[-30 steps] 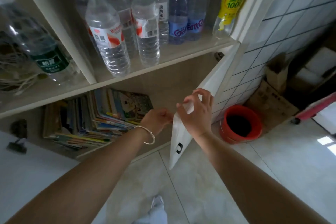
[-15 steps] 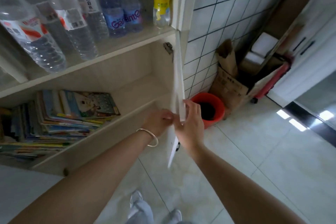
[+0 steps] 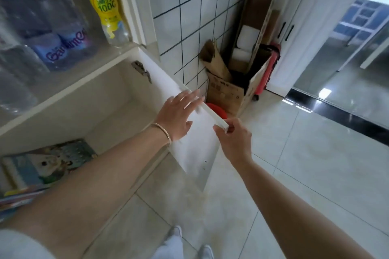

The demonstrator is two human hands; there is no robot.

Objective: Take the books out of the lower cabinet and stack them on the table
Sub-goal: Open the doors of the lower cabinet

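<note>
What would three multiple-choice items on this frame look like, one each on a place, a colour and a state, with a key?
1. Where do the books lie?
A. In the lower cabinet, under the bottle shelf
B. On the floor tiles
C. In the cardboard box

2. What colour is the cap of the bottle with the "100" label?
A. Blue
B. Yellow
C. Red

3. How do the hands meet the cabinet door?
A. Both hang clear of it
B. The left hand lies flat with straight fingers on its inner face while the right hand has a grip on its top corner
C. Both press on its handle

Key: 1 A, the stack sits inside the open lower compartment. 2 B, cap and label are both yellow. 3 B, left fingers are spread on the panel and right fingers curl round the door's edge.
</note>
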